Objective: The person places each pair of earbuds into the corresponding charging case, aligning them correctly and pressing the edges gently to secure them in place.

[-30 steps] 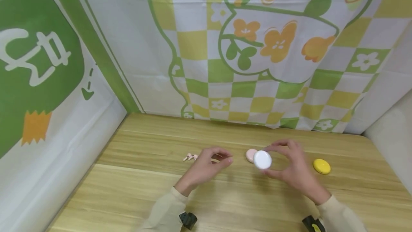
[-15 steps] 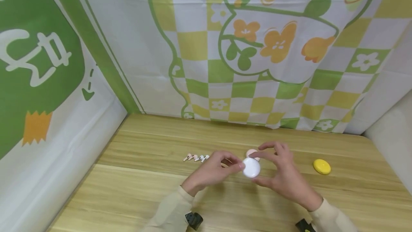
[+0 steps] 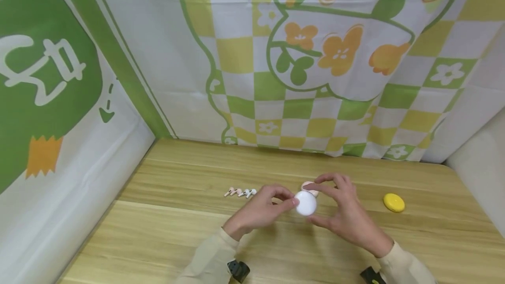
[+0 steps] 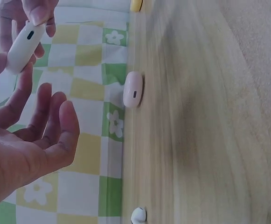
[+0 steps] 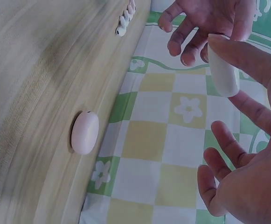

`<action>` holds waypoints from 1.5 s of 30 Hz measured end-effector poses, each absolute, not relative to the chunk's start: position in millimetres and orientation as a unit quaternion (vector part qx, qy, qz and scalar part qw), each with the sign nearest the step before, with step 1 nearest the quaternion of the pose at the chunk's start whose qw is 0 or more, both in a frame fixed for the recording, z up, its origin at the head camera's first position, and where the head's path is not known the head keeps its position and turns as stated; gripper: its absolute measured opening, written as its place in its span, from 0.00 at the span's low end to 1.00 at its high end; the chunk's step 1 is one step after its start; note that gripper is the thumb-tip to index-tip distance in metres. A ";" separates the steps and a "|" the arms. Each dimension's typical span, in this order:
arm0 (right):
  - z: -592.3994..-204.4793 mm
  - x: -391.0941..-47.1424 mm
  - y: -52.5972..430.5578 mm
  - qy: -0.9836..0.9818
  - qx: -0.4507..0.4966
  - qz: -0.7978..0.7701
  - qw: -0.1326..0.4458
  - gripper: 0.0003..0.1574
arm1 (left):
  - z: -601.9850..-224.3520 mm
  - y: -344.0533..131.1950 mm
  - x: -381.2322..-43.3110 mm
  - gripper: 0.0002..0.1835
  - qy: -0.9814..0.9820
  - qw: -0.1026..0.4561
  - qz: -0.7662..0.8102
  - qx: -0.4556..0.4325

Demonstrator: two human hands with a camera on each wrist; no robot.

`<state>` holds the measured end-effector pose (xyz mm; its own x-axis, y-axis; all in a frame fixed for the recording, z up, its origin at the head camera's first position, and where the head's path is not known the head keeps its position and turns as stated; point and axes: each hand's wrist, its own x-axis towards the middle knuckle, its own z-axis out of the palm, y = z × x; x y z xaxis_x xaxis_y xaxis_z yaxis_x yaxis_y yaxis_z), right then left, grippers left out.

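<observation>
Two hands, both on one item. Your left hand (image 3: 263, 208) pinches the white case (image 3: 306, 204) by its edge, thumb and index finger; your right hand (image 3: 348, 214) grips the opposite edge, also thumb and index finger. Other fingers of both hands loosely curled, off the case. Case held up, clear of the table (image 3: 165, 236); one dark slot shows on its side in the left wrist view.

Cases, three in all: one white, in your hands; one pink case (image 5: 85, 133) lying on the table, partly hidden in the head view behind the white one and your right fingers; one yellow case (image 3: 394, 203) on the table, well apart, to the right of your right hand.

Earbuds, four, in a row just left of your left hand: two pink earbuds (image 3: 232, 191), then two white earbuds (image 3: 247, 193). Behind everything, a checked cloth (image 3: 272, 86) with flowers.
</observation>
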<state>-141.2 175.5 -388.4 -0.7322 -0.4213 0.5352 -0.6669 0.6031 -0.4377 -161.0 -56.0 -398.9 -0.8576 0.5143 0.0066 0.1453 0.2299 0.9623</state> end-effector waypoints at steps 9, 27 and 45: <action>-390.0 -142.2 177.2 -0.879 0.231 0.399 0.122 0.33 | -402.4 -56.9 -159.8 0.13 0.750 0.118 0.617 0.208; -388.7 -140.8 172.0 -0.773 0.093 0.622 -0.087 0.21 | -401.2 -53.5 -158.1 0.13 0.741 0.054 0.630 0.225; -388.2 -141.7 173.4 -0.774 0.093 0.622 -0.074 0.20 | -400.2 -54.4 -157.5 0.11 0.753 0.050 0.612 0.235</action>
<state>-141.7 173.4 -388.2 -0.9716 -0.2365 0.0020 -0.0529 0.2093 -0.9764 -157.5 -54.4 -400.2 -0.8849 0.4147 0.2122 0.2924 0.1398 0.9460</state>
